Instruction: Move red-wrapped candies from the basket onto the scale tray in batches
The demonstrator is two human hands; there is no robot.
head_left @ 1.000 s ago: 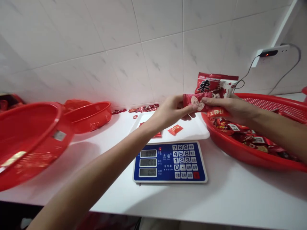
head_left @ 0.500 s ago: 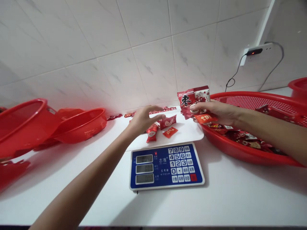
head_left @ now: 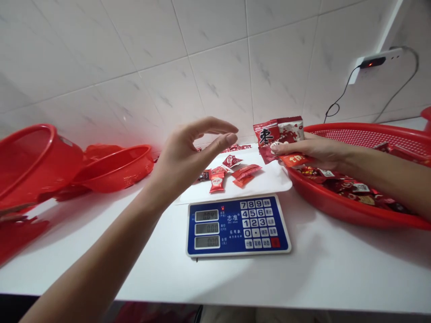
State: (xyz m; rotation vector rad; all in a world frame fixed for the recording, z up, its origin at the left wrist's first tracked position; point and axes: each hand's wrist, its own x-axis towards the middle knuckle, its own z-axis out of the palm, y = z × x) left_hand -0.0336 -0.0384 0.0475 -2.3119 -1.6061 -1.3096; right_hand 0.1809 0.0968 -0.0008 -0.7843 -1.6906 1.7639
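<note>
Left hand (head_left: 188, 154) open, empty; few candies (head_left: 217, 181) on scale platform (head_left: 272, 184); right hand (head_left: 313, 152) gripping packets (head_left: 278, 134); most remaining in red tray (head_left: 353, 133).

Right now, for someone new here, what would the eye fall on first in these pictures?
The bright red strikes first: a large red tray of wrapped sweets fills the right side, and red plastic basins sit at the left. Centre front stands a blue digital scale, with loose sweets on a white board behind it. The right hand grips a red date packet above the tray.
</note>
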